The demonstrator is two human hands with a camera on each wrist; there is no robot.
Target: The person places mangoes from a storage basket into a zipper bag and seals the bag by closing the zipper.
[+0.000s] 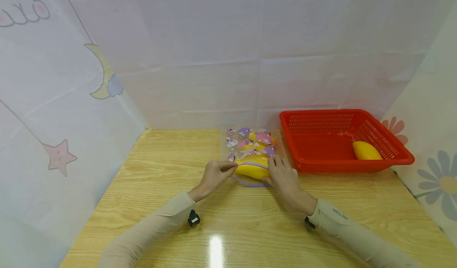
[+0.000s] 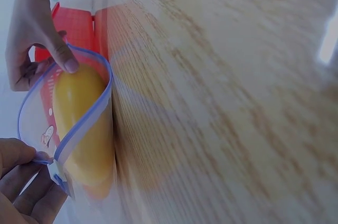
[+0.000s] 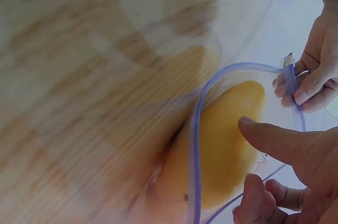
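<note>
A clear zip bag point(image 1: 253, 186) with lilac rims and colourful printed pictures lies on the table, its mouth towards me. Just inside the gaping mouth is a smooth yellow mango-like fruit point(image 1: 251, 172), which fills most of the opening in the left wrist view. My left hand point(image 1: 214, 177) pinches the bag's left corner, beside the small pale slider point(image 2: 57, 171). At the right end of the mouth, my right hand point(image 1: 287, 180) holds the bag's edge, fingers on its upper side. Its thumb point(image 3: 269, 138) rests against the fruit. More yellow-orange shows through the printed film farther in.
A red plastic basket point(image 1: 357, 166) with perforated sides stands to the right, close to the bag. Another yellow fruit point(image 1: 366, 151) lies in its right part. Printed cloth hangs behind the wooden table point(image 1: 160, 161) and along both sides.
</note>
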